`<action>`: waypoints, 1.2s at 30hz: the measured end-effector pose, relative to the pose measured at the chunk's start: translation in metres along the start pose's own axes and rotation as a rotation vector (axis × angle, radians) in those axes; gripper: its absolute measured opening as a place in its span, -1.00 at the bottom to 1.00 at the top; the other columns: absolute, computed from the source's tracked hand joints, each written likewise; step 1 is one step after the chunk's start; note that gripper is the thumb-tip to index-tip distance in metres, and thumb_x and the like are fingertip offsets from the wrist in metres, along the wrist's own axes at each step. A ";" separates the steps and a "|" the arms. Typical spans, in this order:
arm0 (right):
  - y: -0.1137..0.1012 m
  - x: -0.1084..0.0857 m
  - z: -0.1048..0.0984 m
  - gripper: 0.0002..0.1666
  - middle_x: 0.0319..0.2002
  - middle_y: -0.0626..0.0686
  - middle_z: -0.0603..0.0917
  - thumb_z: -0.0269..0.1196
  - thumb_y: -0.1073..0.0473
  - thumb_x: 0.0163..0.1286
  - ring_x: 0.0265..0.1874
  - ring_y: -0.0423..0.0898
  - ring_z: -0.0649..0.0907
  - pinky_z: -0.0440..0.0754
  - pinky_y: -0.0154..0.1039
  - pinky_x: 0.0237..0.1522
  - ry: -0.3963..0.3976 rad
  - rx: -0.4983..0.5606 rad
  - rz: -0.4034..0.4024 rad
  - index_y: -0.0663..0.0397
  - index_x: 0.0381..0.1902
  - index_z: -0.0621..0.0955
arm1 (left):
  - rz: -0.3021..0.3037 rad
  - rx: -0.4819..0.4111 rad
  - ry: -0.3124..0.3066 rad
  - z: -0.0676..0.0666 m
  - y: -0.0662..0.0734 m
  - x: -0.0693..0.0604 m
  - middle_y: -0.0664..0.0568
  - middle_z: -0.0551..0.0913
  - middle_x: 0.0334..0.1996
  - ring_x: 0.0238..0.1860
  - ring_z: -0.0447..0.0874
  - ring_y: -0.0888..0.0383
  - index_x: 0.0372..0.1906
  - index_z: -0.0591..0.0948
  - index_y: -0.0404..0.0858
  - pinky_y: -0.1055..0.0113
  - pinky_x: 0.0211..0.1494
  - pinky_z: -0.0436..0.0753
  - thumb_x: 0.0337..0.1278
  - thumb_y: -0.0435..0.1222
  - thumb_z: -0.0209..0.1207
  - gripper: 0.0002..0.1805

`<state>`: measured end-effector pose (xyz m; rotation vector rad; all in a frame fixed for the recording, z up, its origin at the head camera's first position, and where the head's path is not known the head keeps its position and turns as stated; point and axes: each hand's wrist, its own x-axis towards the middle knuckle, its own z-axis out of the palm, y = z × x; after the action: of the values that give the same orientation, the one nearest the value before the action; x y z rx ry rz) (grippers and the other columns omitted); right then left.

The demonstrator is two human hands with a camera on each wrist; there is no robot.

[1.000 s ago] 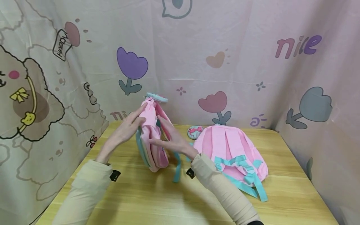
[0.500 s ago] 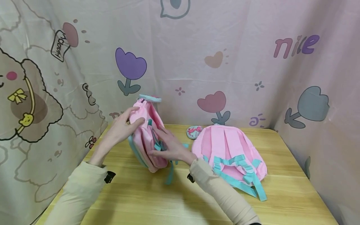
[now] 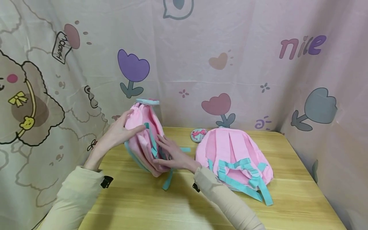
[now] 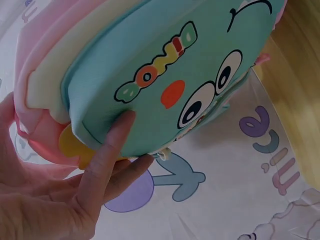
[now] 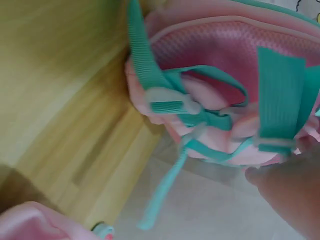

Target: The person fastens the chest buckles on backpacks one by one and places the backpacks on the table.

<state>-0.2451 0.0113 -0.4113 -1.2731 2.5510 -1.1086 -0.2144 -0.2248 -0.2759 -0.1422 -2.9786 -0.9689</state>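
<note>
A small pink backpack (image 3: 135,123) stands on edge, tilted, at the left of the table. My left hand (image 3: 116,132) grips its upper side, thumb on the pink gusset and fingers over the front. In the left wrist view those fingers lie on a teal front panel (image 4: 145,65) with cartoon eyes and lettering. My right hand (image 3: 173,155) touches the strap side with fingers spread and fairly straight. Teal straps (image 5: 282,95) and buckles hang there in the right wrist view, where most of that hand is out of frame. A round tag (image 3: 147,102) sits at the backpack's top.
A second pink backpack (image 3: 233,143) lies strap side up on the wooden table (image 3: 149,204), right of my right hand. Its round character tag (image 3: 198,135) rests beside it. A printed curtain (image 3: 184,57) hangs behind and along both sides.
The backpack in my hands has moved left and turned, showing more of its strap side. My left hand has moved left and slightly down with it; the right hand stays against the straps.
</note>
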 end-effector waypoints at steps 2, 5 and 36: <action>0.003 -0.003 0.002 0.03 0.67 -0.07 -0.16 0.29 -0.09 0.41 0.65 0.05 -0.14 -0.01 0.20 0.61 -0.019 0.035 0.013 -0.13 0.64 0.00 | 0.005 -0.001 -0.003 -0.002 -0.004 -0.001 -0.38 0.06 0.57 0.49 0.15 -0.45 0.64 -0.15 -0.22 -0.40 0.42 0.28 0.24 0.25 0.17 0.14; 0.007 -0.006 0.005 0.11 0.67 -0.16 -0.19 0.32 -0.13 0.38 0.65 -0.03 -0.10 0.04 0.13 0.62 -0.032 0.069 0.040 -0.19 0.65 -0.07 | 0.031 -0.019 0.008 -0.006 -0.011 -0.001 -0.41 0.07 0.56 0.50 0.13 -0.44 0.62 -0.13 -0.30 -0.38 0.45 0.24 0.29 0.10 0.19 0.08; 0.046 -0.028 0.026 -0.18 0.59 0.07 0.21 0.09 -0.25 0.51 0.63 0.18 0.02 -0.20 0.34 0.58 0.066 -0.047 0.148 -0.08 0.59 0.21 | 0.036 -0.260 0.024 -0.005 -0.087 -0.012 -0.47 0.45 0.24 -0.18 0.53 0.39 0.60 -0.02 -0.33 0.52 -0.14 0.59 0.30 -0.22 0.20 -0.08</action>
<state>-0.2477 0.0348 -0.4662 -1.0526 2.6837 -1.0853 -0.2099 -0.2985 -0.3236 -0.1824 -2.8048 -1.3389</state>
